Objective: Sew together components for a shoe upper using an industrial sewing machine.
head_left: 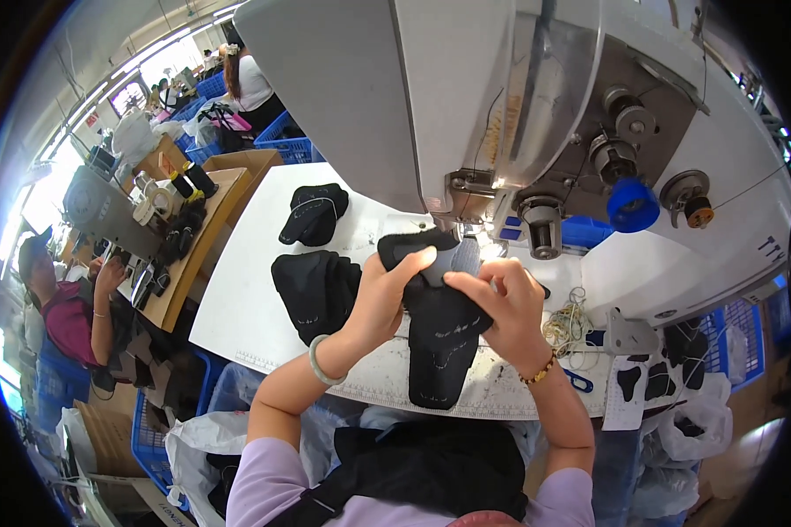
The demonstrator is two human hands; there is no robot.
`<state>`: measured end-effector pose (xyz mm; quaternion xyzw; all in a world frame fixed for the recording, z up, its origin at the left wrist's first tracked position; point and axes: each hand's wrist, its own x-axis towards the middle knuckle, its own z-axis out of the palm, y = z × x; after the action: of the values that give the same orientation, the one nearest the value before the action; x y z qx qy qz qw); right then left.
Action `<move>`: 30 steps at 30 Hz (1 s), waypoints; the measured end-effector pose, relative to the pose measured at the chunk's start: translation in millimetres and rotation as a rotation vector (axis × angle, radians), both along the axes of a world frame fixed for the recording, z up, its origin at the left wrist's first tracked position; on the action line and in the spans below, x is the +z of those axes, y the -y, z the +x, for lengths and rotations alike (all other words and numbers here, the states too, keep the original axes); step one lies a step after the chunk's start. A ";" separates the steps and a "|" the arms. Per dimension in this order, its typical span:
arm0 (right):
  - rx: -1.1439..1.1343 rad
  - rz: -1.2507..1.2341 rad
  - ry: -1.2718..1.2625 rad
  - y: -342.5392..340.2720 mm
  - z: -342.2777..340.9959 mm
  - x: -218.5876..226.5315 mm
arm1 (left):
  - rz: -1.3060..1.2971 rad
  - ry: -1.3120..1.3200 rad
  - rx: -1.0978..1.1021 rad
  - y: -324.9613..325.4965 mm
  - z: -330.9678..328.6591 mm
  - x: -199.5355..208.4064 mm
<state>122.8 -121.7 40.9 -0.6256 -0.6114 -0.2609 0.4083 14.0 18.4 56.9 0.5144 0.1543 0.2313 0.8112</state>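
Both my hands grip a black fabric piece [444,360], which looks like a shoe upper, right below the needle area of a sewing machine [338,79]. A grey patch [455,260] lies on its upper part. My left hand [380,299] pinches the piece's left side, thumb on top beside the patch. My right hand [511,303] holds the right side, its thumb pressing the patch's lower edge; the other fingers are curled. The piece's long lower part hangs toward the table's front edge. Left of my left hand lies a stack of similar black pieces [315,290].
Behind the stack sits a tied black bundle [316,218] on the white table [237,307]. To the right are tangled thread [568,323], blue thread snips [578,380] and black cutouts [659,380]. At far left, a person [70,307] works at another machine [105,211].
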 end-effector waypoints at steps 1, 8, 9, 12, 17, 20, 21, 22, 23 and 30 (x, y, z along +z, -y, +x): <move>-0.003 0.002 0.006 -1.6 3.9 -1.8 | -0.006 0.035 0.017 -0.5 6.9 1.0; 0.002 -0.001 -0.292 -5.5 26.7 -29.0 | 0.193 0.082 0.050 -9.2 35.7 -15.0; -0.005 0.003 -0.290 -6.1 27.1 -30.0 | 0.192 0.089 0.062 -8.4 34.5 -15.0; 0.002 0.019 -0.250 -6.2 27.6 -31.3 | 0.164 0.104 0.055 -9.8 34.6 -17.0; -0.008 0.022 -0.245 -6.3 25.5 -31.4 | 0.160 0.106 0.053 -10.7 35.1 -15.9; -0.049 -0.010 -0.219 -7.5 18.6 -26.1 | 0.167 0.102 0.052 -15.1 33.9 -17.7; -0.070 -0.013 -0.215 -6.6 14.9 -23.1 | 0.164 0.105 0.056 -17.5 32.4 -17.3; -0.113 -0.064 -0.213 -3.8 12.1 -22.5 | 0.193 0.072 0.013 -20.5 30.0 -16.2; -0.109 -0.067 -0.211 -3.7 13.3 -21.2 | 0.223 0.037 -0.030 -22.2 28.4 -14.9; 0.039 -0.100 -0.249 2.0 24.0 -17.1 | 0.359 0.041 -0.072 -16.4 23.6 -9.9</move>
<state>146.8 -123.7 23.7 -0.6605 -0.5805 -0.1427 0.4544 37.7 34.8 46.9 0.6513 0.0756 0.2363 0.7171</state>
